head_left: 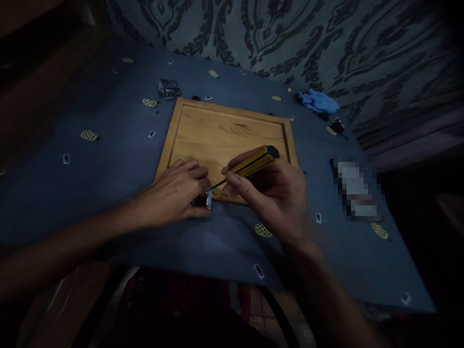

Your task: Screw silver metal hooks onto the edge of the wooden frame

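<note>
A framed wooden board (213,130) lies on the dark blue table. My right hand (279,198) is closed around a screwdriver (253,162) with a yellow and black handle. Its thin shaft slants down to the left, and the tip meets a small shiny metal piece (209,199) at the board's near edge. With fingers bent, my left hand (181,191) grips that metal piece between thumb and fingers. Part of the piece is hidden under the fingers, so its kind cannot be made out.
Small metal parts (168,89) lie beyond the board's far left corner. A crumpled blue cloth (319,101) and a small black object (337,125) are at the back right. A blurred-out flat object (357,188) lies on the right. A patterned wall (261,34) rises behind the table (119,188).
</note>
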Demonstrator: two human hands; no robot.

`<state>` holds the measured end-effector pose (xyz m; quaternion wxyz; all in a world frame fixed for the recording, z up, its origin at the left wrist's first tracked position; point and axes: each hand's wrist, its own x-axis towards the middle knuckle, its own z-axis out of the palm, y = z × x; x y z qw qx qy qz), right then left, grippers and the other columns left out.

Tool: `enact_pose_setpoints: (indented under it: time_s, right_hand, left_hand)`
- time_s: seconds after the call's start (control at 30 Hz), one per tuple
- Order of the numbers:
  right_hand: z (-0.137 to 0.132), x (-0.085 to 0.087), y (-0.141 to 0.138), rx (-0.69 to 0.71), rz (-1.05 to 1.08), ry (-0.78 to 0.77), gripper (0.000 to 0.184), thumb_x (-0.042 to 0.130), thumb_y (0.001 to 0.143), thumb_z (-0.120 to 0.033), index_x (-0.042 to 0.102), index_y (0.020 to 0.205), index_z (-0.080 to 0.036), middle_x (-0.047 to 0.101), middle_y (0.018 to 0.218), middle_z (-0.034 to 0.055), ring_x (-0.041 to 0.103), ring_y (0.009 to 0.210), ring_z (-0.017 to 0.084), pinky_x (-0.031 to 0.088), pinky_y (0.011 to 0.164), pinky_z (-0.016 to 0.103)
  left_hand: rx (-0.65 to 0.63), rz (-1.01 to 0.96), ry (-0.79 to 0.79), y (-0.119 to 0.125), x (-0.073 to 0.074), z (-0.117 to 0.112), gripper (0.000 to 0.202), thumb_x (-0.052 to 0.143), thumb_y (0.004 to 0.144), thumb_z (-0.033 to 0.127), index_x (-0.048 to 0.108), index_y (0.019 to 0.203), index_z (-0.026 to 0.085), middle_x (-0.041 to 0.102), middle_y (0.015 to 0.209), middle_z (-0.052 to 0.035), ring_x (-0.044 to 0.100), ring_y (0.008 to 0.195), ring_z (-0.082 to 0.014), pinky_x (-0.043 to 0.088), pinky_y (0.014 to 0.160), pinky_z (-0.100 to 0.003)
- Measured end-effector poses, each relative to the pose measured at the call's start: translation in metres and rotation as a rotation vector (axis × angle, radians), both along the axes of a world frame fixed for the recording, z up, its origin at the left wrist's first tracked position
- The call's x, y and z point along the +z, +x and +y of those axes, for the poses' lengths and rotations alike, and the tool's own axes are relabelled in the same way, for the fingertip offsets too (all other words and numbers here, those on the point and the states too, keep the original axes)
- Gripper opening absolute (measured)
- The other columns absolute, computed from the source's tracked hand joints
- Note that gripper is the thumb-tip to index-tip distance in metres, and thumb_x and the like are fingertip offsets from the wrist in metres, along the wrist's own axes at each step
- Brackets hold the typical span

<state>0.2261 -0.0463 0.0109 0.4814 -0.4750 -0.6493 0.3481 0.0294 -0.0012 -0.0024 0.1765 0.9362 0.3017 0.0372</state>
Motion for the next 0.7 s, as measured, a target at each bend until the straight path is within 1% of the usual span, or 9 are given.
enact_pose_setpoints:
  time_s: [0.1,0.13,0.2,0.3,0.4,0.47,0.6,0.63,0.7]
  right_hand:
    - [0.004,0.007,0.005,0.129,-0.02,-0.014,0.02,0.074,0.092,-0.033,0.071,0.109,-0.022,0.07,0.087,-0.0008,0.068,0.071,0.014,0.057,0.067,0.028]
    - [0.005,0.009,0.005,0.156,-0.037,-0.004,0.018,0.072,0.093,-0.033,0.071,0.107,-0.021,0.07,0.085,-0.0006,0.069,0.072,0.014,0.057,0.068,0.029]
    - [0.008,0.01,0.004,0.157,-0.083,0.039,0.015,0.073,0.093,-0.034,0.072,0.096,-0.019,0.069,0.081,-0.0004,0.068,0.073,0.015,0.057,0.067,0.029]
    - [0.01,0.005,-0.001,0.085,-0.171,0.116,0.018,0.075,0.091,-0.035,0.069,0.084,-0.019,0.067,0.077,0.0002,0.066,0.072,0.015,0.055,0.067,0.03]
    - [0.009,-0.006,-0.006,-0.013,-0.182,0.192,0.018,0.076,0.09,-0.032,0.066,0.082,-0.02,0.066,0.077,-0.0005,0.063,0.068,0.014,0.053,0.062,0.03]
    - [0.006,-0.014,-0.008,-0.088,-0.143,0.249,0.018,0.075,0.09,-0.03,0.063,0.079,-0.021,0.064,0.074,-0.0019,0.061,0.065,0.013,0.052,0.06,0.029]
    - [0.002,-0.019,-0.01,-0.244,0.016,0.315,0.013,0.072,0.092,-0.032,0.063,0.087,-0.023,0.064,0.078,-0.0031,0.06,0.056,0.01,0.05,0.049,0.027]
    - [0.002,-0.019,-0.01,-0.268,0.058,0.327,0.013,0.071,0.093,-0.032,0.063,0.088,-0.024,0.065,0.078,-0.0036,0.06,0.055,0.01,0.049,0.047,0.026]
    - [0.003,-0.019,-0.01,-0.264,0.092,0.325,0.012,0.072,0.092,-0.03,0.063,0.087,-0.025,0.064,0.076,-0.005,0.06,0.052,0.009,0.049,0.046,0.026]
  left_hand:
    - [0.002,-0.004,0.0,0.0,-0.001,0.0,0.034,0.074,0.087,0.045,0.07,0.103,0.015,0.065,0.11,-0.0083,0.056,0.111,-0.0278,0.043,0.096,-0.042]
    - [0.001,-0.004,0.001,0.0,-0.001,0.0,0.034,0.074,0.087,0.045,0.07,0.102,0.015,0.065,0.11,-0.0084,0.057,0.111,-0.0278,0.043,0.096,-0.042]
    - [-0.002,-0.004,0.003,0.0,-0.001,0.0,0.034,0.074,0.087,0.045,0.071,0.102,0.015,0.065,0.109,-0.0087,0.057,0.109,-0.0278,0.043,0.094,-0.043]
    - [0.0,-0.004,0.002,0.0,-0.001,0.0,0.034,0.074,0.088,0.044,0.071,0.104,0.015,0.066,0.106,-0.0084,0.057,0.107,-0.0278,0.043,0.093,-0.043]
    - [0.006,-0.009,-0.017,0.0,0.0,0.0,0.035,0.075,0.087,0.044,0.071,0.106,0.015,0.066,0.108,-0.0083,0.057,0.109,-0.0279,0.043,0.095,-0.043]
    - [0.007,-0.009,-0.025,0.0,-0.001,0.0,0.035,0.075,0.087,0.044,0.071,0.106,0.015,0.066,0.11,-0.0084,0.057,0.11,-0.0278,0.043,0.096,-0.043]
    - [0.008,0.008,-0.007,0.0,-0.001,0.0,0.036,0.076,0.086,0.046,0.071,0.104,0.015,0.064,0.104,-0.0074,0.056,0.107,-0.0276,0.042,0.092,-0.041]
    - [0.008,0.007,0.0,0.0,-0.001,0.0,0.037,0.076,0.085,0.047,0.071,0.104,0.015,0.063,0.101,-0.0068,0.056,0.105,-0.0272,0.042,0.09,-0.041]
    - [0.007,-0.004,0.006,0.0,-0.002,0.0,0.038,0.076,0.085,0.048,0.071,0.102,0.015,0.062,0.098,-0.006,0.056,0.102,-0.0264,0.041,0.089,-0.039]
